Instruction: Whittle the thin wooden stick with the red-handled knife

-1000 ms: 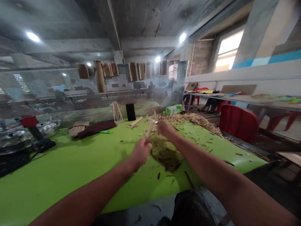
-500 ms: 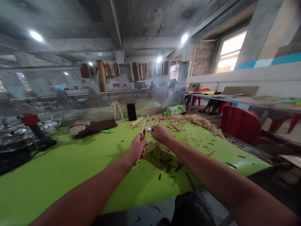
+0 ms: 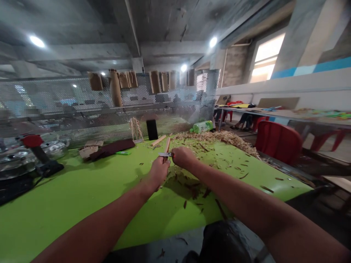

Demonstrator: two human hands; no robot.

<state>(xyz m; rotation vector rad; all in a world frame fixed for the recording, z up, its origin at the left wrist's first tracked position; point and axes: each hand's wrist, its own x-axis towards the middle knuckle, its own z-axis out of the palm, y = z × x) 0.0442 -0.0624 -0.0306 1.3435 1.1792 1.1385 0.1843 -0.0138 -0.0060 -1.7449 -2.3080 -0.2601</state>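
Gripping a wooden stick [image 3: 166, 146] upright, the left hand [image 3: 158, 173] is closed firmly around its lower part, with the top end rising clear of the fist. The right hand [image 3: 183, 157] is clamped on a knife [image 3: 165, 154], whose steel blade points left and lies against the stick just above the left hand. Both hands are almost touching, above the middle of a green table [image 3: 68, 193]. Dark strips of bark [image 3: 192, 191] are scattered on the surface below them, and a long heap of pale shavings [image 3: 214, 138] runs along the far edge. Along that same edge, left of the heap, are a loose stick [image 3: 158, 140], a black phone [image 3: 151, 129] standing upright, a small lattice of sticks [image 3: 135, 129], a dark cloth [image 3: 109, 149] and cardboard scraps [image 3: 88, 151]. A plastic bottle [image 3: 202, 126] lies on its side just beyond the heap. Metal pans [image 3: 16, 160] and a red-topped tool [image 3: 35, 157] sit at the left end. Paper bags [image 3: 155, 82] hang on a perforated metal screen [image 3: 82, 98] behind the table, and a red chair [image 3: 278, 142] stands off its right edge.
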